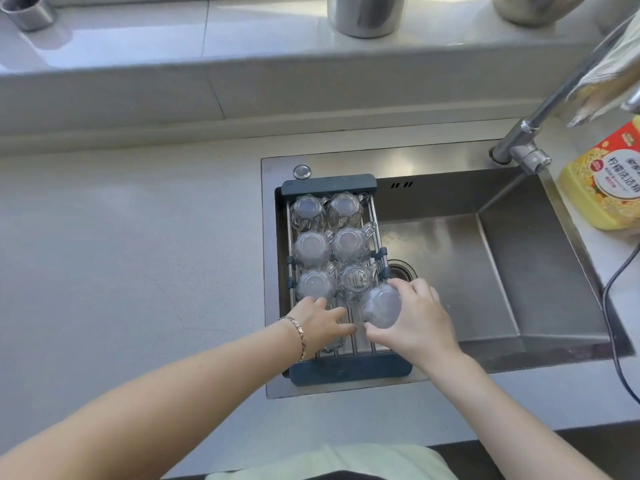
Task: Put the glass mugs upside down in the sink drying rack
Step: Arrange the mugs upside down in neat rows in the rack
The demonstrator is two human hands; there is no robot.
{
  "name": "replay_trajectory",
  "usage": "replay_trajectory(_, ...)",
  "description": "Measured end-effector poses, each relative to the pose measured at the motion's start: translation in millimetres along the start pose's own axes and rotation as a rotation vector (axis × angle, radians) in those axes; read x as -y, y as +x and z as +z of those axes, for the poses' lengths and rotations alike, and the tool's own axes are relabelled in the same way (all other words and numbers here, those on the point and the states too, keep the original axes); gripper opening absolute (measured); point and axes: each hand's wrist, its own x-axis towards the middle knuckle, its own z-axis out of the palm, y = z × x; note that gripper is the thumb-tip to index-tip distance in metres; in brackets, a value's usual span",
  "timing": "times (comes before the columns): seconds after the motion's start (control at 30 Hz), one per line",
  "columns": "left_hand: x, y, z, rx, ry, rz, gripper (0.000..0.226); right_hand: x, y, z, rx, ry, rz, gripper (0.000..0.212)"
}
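Glass mugs (313, 242) are sitting inverted, 6 in the rack (349, 370), while right hand (412, 317) fingers are wrapping mug 7 (381, 304) and left hand (320, 322) is covering another, grip unclear.

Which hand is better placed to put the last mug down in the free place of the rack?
The right hand: it already holds the mug, bottom up, above the rack's near right corner. The left hand rests on a mug beside it.
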Motion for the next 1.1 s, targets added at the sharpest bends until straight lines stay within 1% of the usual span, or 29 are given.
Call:
replay_trajectory(0.07,-0.2,-1.3,-8.7,0.027,0.092,0.054,0.065,-6.5,-2.1,-6.0,0.020,0.016,0.016,0.070)
replay_trajectory(0.17,-4.6,-7.6,-21.8,0.006,0.204,0.105,0.049,-17.9,-9.6,-9.7,0.048,0.036,0.052,0.069)
replay_trajectory(0.23,-5.5,-14.1,-28.9,-0.057,0.236,0.140,0.048,-24.9,-14.5,-9.9,0.050,0.055,0.065,0.069)
replay_trajectory(0.3,-2.8,-20.3,-34.6,-0.182,0.269,0.168,0.053,-30.7,-19.1,-9.1,0.047,0.076,0.070,0.070)
replay_trajectory(0.33,-2.2,-25.7,-38.1,-0.243,0.249,0.143,0.058,-33.0,-21.2,-8.9,0.047,0.080,0.065,0.070)
replay_trajectory(0.4,-3.8,-36.2,-42.1,-0.341,0.098,0.074,0.066,-36.8,-23.9,-8.8,0.056,0.087,0.041,0.069)
replay_trajectory(0.43,-5.2,-40.0,-43.0,-0.330,-0.027,0.026,0.067,-38.5,-24.6,-8.8,0.065,0.090,0.020,0.069)
replay_trajectory(0.5,-10.8,-44.9,-41.6,-0.285,-0.275,-0.158,0.063,-41.1,-25.1,-9.0,0.078,0.103,-0.034,0.069)
replay_trajectory(0.57,-15.9,-45.8,-33.8,-0.298,-0.406,-0.328,0.062,-42.5,-23.9,-9.9,0.095,0.106,-0.096,0.069)
replay_trajectory(0.63,-21.2,-46.8,-29.4,-0.287,-0.492,-0.460,0.061,-42.7,-22.3,-10.8,0.108,0.079,-0.157,0.070)
replay_trajectory(0.7,-28.4,-44.5,-27.3,-0.227,-0.520,-0.570,0.054,-43.4,-20.6,-11.3,0.109,0.062,-0.189,0.070)
replay_trajectory(0.8,-33.5,-38.0,-20.9,-0.153,-0.572,-0.704,0.051,-44.3,-19.5,-11.8,0.104,0.058,-0.229,0.069)
replay_trajectory(0.97,-26.3,-16.5,-6.1,-0.021,-0.770,-0.855,0.047,-40.9,-15.4,-11.0,0.192,0.017,-0.324,0.071)
replay_trajectory(1.1,-21.8,-3.8,3.3,0.028,-0.858,-0.945,0.048,-31.4,-6.3,-3.8,0.284,-0.059,-0.454,0.070)
